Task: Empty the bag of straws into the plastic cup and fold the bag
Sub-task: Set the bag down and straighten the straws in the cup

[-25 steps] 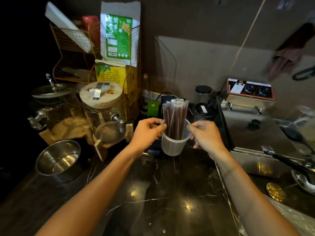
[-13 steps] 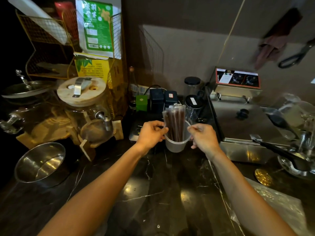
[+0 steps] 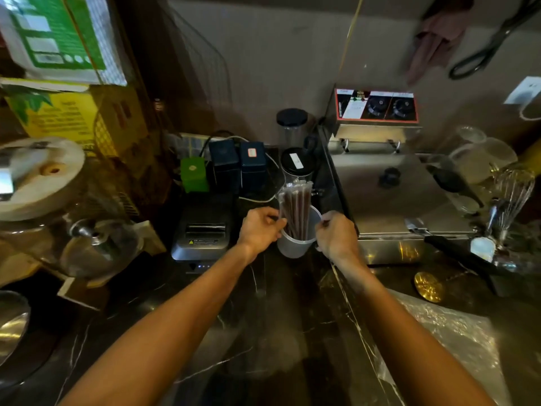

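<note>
A translucent plastic cup (image 3: pixel 294 248) stands on the dark marble counter (image 3: pixel 263 332) beside the fryer. A bundle of wrapped brown straws (image 3: pixel 295 209) stands upright in it, rising well above the rim. My left hand (image 3: pixel 259 228) grips the cup's left rim, fingers against the straws. My right hand (image 3: pixel 336 234) pinches the right rim. The clear plastic bag (image 3: pixel 448 329) lies flat and crinkled on the counter at the lower right, away from both hands.
A steel fryer (image 3: pixel 389 200) stands right of the cup. A receipt printer (image 3: pixel 203 232), dark tins (image 3: pixel 238 165) and black-lidded jars (image 3: pixel 297 165) stand behind and to the left. Glass dispensers (image 3: pixel 96 244) and a steel bowl (image 3: pixel 11 326) fill the left; a whisk (image 3: pixel 512 191) stands right.
Both hands have carried the cup of straws farther from me toward the back of the counter, between the printer and the fryer. My view has tilted down and rightward.
</note>
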Demonstrator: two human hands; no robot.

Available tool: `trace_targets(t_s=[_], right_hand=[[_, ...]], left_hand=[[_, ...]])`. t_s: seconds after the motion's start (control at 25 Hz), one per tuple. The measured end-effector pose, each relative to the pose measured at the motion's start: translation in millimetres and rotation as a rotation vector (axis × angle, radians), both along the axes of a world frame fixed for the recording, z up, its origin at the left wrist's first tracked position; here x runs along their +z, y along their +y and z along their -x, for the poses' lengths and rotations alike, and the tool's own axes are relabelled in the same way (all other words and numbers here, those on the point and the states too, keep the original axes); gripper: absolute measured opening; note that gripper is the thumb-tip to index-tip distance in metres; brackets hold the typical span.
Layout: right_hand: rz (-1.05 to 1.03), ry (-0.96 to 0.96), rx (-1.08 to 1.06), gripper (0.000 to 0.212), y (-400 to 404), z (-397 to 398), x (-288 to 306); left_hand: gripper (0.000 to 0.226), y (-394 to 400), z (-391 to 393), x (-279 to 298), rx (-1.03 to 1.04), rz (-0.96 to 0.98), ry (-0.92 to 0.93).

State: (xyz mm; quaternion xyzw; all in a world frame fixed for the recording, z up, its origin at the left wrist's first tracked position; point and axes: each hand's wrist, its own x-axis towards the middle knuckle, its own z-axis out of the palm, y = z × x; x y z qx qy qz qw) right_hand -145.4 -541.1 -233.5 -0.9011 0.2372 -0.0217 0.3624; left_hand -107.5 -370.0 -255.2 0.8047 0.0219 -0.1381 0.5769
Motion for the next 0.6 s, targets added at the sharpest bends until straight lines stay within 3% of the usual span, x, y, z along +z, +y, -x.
trace_targets(t_s=[0.32,0.6], right_hand=[[0.219,0.07,0.066,0.023,-5,-17,-29],[0.185,0.034,0.074,0.023,-7,-5,-21]], left_hand=[[0.016,-19,-17,-38,0.014,0.129,0.093],[0.027,-18,-9,-31,0.01,0.127,0.101]])
